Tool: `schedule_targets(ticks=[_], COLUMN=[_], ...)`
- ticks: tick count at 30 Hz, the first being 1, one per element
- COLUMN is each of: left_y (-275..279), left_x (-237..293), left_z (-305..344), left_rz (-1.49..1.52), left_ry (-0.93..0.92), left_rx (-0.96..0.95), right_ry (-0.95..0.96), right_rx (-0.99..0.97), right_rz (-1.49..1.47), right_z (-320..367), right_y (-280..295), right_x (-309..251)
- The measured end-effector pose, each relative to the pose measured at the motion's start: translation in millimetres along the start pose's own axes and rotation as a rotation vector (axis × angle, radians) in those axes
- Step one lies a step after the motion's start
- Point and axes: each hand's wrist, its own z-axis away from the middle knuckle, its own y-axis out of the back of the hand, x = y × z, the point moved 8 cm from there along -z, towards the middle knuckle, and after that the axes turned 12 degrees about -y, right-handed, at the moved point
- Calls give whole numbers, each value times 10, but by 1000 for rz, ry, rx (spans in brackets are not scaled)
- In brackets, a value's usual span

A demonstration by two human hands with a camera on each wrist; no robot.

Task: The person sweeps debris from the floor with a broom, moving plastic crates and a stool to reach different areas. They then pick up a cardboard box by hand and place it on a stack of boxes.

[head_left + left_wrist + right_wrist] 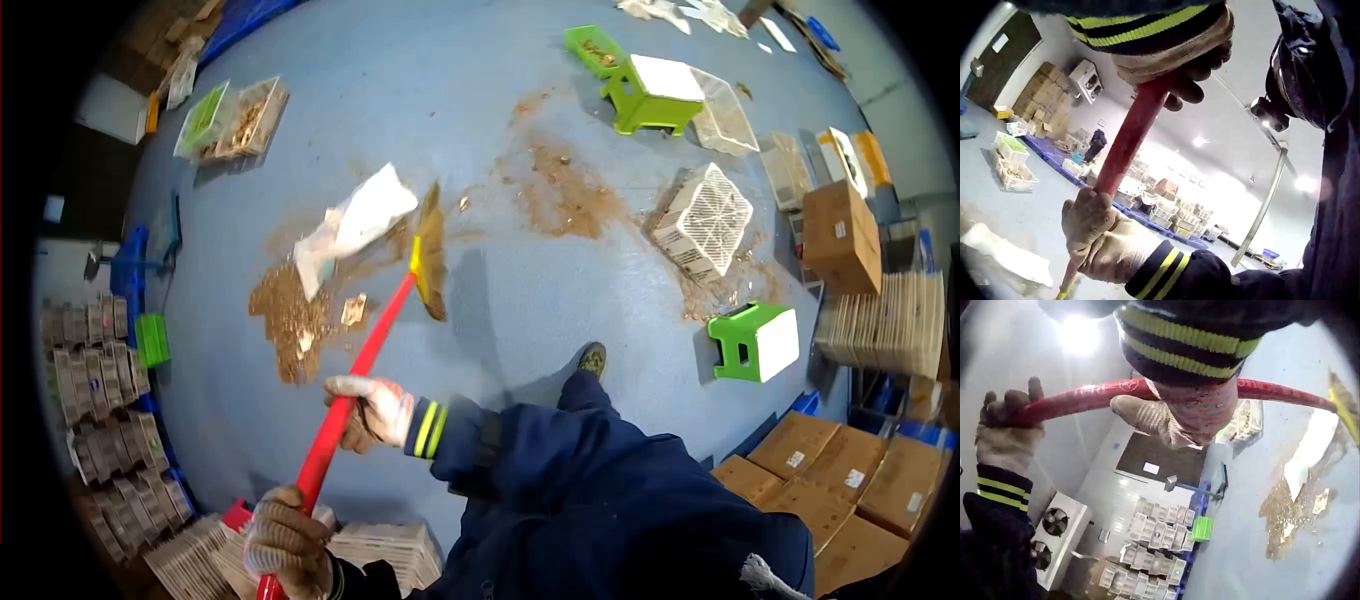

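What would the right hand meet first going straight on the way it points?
Past the red handle it grips, the right hand seems lined up with the brown mess on the floor; depth is unclear, so it may pass above.

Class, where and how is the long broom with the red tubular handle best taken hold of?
Probably by the red tubular handle, coming from its near end: it slants towards the head camera, with the yellow bristled head farther off. Its long, round shape suits two spaced grips, as the gloved left hand near the top end and gloved right hand lower down show.
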Motion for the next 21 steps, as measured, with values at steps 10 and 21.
schedule_targets(ticks=[10,21], left_y=[-2551,-4974], left_x=[171,-257], left_z=[-1405,-2493], left_rz=[397,559], left_ry=[-119,-120], left_rx=[-54,-262], right_ry=[222,268], right_rx=[549,2091], right_rz=[736,-33], right_z=[3346,7543], right_y=[1445,4936], right_x=[-1843,-1499])
